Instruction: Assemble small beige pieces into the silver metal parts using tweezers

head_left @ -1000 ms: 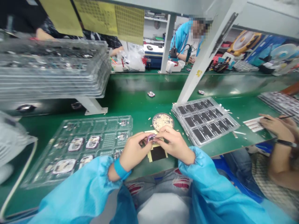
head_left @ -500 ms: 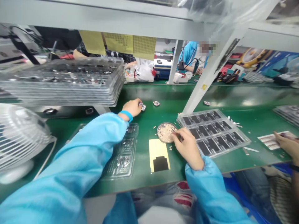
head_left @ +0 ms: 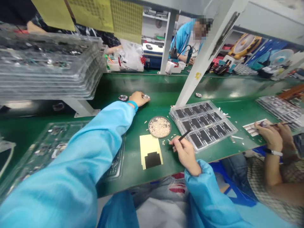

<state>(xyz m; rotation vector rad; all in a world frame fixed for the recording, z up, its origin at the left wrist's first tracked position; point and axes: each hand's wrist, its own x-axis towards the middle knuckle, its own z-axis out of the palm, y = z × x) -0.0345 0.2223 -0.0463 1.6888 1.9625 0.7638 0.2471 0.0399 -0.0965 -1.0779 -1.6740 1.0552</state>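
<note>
My left hand reaches to the back of the green bench, its fingers on a small metallic part. A similar part lies just left of that wrist. My right hand is closed around dark tweezers, which point up and to the right. Left of it and farther back sits a round dish full of tiny pale pieces, with a few pieces scattered beside it. A yellow sheet bearing a black cut shape lies in front of the dish.
Stacked trays with black pieces stand right of the dish. Clear trays are piled at left, above another tray under my left arm. A slanted post rises behind. At right, another person's hands work over a white sheet.
The view has shifted right. My left hand has let go of one part, now left of its wrist, and reached the other. My right hand has drawn back from the dish with the tweezers.
</note>
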